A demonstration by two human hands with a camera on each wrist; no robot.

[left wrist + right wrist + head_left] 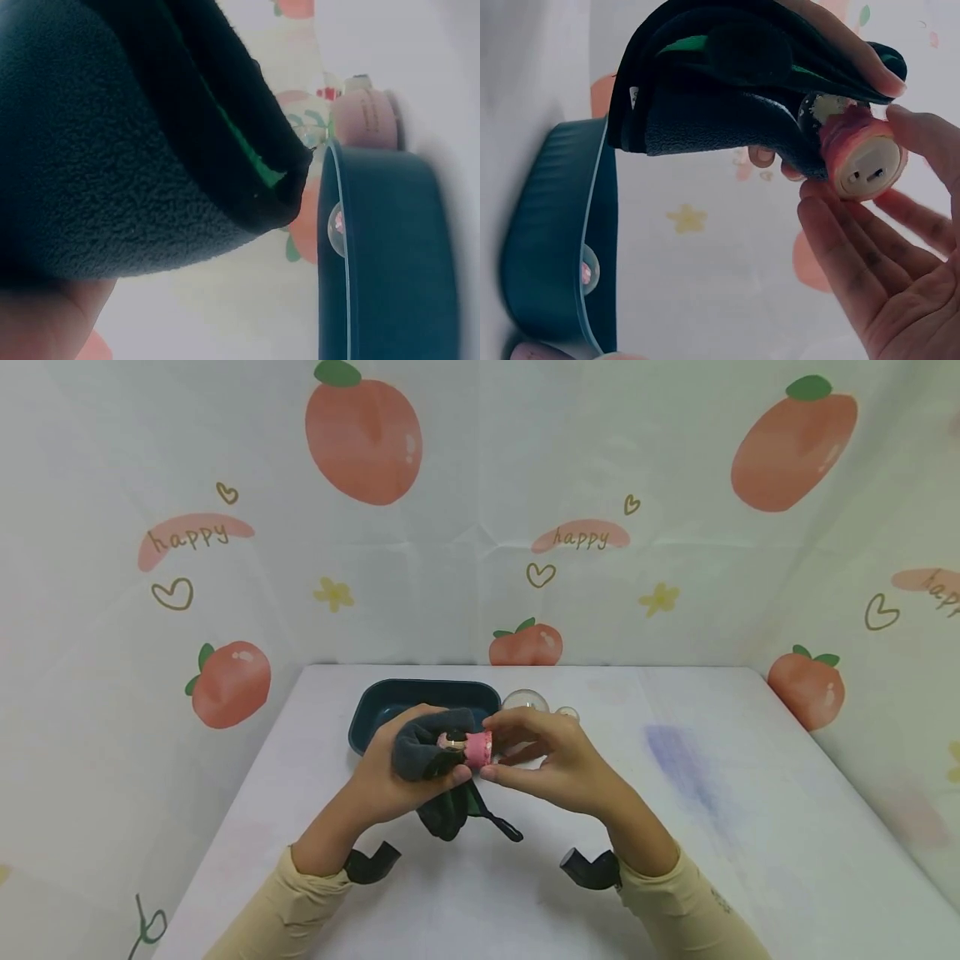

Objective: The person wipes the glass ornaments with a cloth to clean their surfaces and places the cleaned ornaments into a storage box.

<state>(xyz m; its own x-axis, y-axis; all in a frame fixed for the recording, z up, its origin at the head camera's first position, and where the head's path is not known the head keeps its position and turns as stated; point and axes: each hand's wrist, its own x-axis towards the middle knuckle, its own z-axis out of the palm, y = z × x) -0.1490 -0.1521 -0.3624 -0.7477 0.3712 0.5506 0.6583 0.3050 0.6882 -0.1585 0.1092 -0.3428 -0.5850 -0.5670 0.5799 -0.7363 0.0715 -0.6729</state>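
Between the two hands is a small snow globe [478, 749] with a pink base and a clear dome. My left hand [384, 777] grips a dark grey-green cloth [417, 747] folded against the dome; part of the cloth and a black loop hang below. Fingertips and thumb of my right hand [555, 758] pinch the pink base from the right. In the right wrist view the base's pale underside, with a small switch, faces the camera. The cloth [135, 165] fills much of the left wrist view and hides the globe there.
Behind the hands stands a dark teal bin [360, 714], with a clear ball [591, 268] showing inside it. Two clear domes, one larger [525, 698] and one smaller [567, 712], are behind the right hand. A pink cylinder [365, 120] stands by the bin.
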